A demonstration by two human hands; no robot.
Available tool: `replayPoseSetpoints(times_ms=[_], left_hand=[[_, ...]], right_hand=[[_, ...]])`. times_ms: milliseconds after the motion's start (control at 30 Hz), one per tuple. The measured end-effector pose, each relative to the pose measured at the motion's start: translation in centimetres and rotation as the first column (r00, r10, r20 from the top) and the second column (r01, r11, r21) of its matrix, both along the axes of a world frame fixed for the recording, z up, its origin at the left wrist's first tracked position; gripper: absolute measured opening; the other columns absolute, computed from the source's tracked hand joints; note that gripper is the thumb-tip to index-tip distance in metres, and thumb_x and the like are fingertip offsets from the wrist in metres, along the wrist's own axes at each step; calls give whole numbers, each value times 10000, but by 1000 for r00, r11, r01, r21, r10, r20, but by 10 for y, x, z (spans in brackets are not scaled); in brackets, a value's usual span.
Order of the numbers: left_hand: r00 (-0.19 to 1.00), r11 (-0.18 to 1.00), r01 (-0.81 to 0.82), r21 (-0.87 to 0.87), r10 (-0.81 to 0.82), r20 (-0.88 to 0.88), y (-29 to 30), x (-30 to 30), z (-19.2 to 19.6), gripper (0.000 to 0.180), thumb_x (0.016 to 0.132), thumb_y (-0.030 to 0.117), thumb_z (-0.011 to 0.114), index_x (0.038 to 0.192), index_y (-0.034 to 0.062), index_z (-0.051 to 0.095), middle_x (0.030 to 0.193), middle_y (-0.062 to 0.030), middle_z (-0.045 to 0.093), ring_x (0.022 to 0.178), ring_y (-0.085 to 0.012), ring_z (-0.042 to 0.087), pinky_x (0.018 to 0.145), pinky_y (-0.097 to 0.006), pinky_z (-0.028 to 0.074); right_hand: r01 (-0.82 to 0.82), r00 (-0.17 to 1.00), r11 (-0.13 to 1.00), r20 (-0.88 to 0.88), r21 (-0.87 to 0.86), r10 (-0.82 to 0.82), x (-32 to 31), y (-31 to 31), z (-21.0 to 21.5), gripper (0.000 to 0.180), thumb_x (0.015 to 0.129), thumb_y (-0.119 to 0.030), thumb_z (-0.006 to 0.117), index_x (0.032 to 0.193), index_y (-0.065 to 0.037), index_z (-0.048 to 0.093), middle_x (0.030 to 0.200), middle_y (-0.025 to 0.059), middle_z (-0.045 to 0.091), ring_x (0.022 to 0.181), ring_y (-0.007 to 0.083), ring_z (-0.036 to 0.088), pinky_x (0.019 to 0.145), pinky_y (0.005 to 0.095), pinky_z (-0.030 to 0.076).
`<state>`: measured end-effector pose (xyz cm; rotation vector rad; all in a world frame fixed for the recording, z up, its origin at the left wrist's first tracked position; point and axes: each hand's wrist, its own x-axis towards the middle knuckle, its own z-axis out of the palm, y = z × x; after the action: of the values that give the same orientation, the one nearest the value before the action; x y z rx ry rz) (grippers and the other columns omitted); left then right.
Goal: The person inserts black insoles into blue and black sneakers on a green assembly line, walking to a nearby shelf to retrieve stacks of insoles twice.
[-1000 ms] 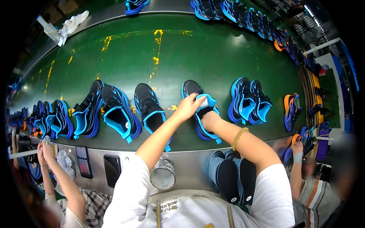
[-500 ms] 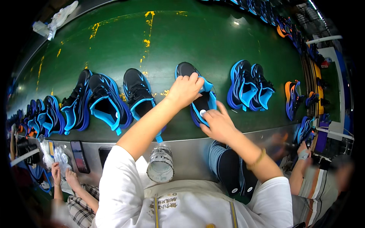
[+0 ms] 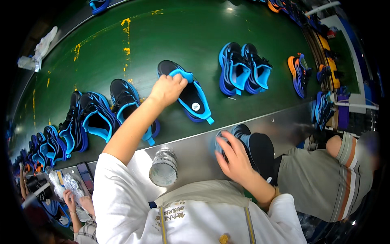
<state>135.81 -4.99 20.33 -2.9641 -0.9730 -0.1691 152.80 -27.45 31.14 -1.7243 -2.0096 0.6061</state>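
A black sneaker with a bright blue collar [image 3: 191, 95] lies on the green conveyor belt [image 3: 170, 36]. My left hand [image 3: 167, 89] is stretched out over it and grips its blue tongue at the top. My right hand [image 3: 234, 156] is drawn back to the metal ledge [image 3: 195, 150] in front of me, fingers curled on the top of a stack of dark insoles [image 3: 254, 148] standing below the ledge. A second black and blue sneaker [image 3: 128, 103] lies just left of my left forearm.
More blue sneakers lie in pairs along the belt at left [image 3: 87, 118] and right [image 3: 243, 67], with orange ones [image 3: 300, 73] further right. A tape roll [image 3: 163, 167] sits on the ledge. Another person's hands [image 3: 79, 201] work at lower left; a seated person [image 3: 325, 175] is at right.
My right hand has left the sneaker and come back down to the insoles by the ledge. My left hand stays on the sneaker's tongue.
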Motion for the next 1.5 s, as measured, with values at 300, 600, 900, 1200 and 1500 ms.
replayPoseSetpoints(times_ms=[300, 600, 900, 1200, 1500], left_hand=[[173, 265, 436, -860, 913, 370, -29, -29, 37, 171, 853, 201, 474, 759, 57, 485, 716, -51, 530, 476, -74, 349, 424, -212, 267], [445, 626, -114, -771, 726, 524, -220, -87, 73, 240, 766, 130, 566, 631, 55, 384, 653, -62, 531, 490, -140, 400, 465, -259, 310], [908, 900, -264, -346, 353, 226, -256, -42, 68, 269, 752, 160, 584, 953, 7, 491, 899, -150, 481, 825, -317, 451, 702, -397, 353], [894, 946, -226, -231, 295, 336, -264, -15, 61, 296, 706, 62, 568, 986, 11, 486, 954, -159, 511, 889, -323, 483, 811, -398, 341], [851, 951, -245, -187, 303, 429, -218, 12, 98, 301, 646, 102, 582, 938, 36, 559, 981, -135, 507, 920, -301, 453, 827, -384, 313]], right_hand=[[412, 874, 900, 339, -141, -347, 33, -152, 2, 425, 657, -167, 693, 1014, -32, 506, 1155, 185, 418, 1021, 371, 423, 914, 457, 313], [388, 916, 894, 20, 223, -402, 81, -135, 47, 606, 580, -98, 682, 1119, 4, 425, 1118, 205, 385, 988, 342, 453, 846, 412, 403], [434, 842, 901, 361, -7, -402, 131, -141, 31, 667, 596, -201, 699, 1181, -35, 425, 979, 147, 519, 993, 334, 454, 851, 406, 366], [596, 781, 758, 24, 266, -623, 219, -127, 4, 564, 644, -96, 680, 1156, -44, 449, 1076, 154, 398, 991, 290, 454, 879, 352, 378], [496, 847, 868, 222, -7, -483, 279, -164, -115, 418, 768, -113, 616, 1162, -42, 496, 1040, 148, 502, 942, 303, 507, 860, 349, 402]])
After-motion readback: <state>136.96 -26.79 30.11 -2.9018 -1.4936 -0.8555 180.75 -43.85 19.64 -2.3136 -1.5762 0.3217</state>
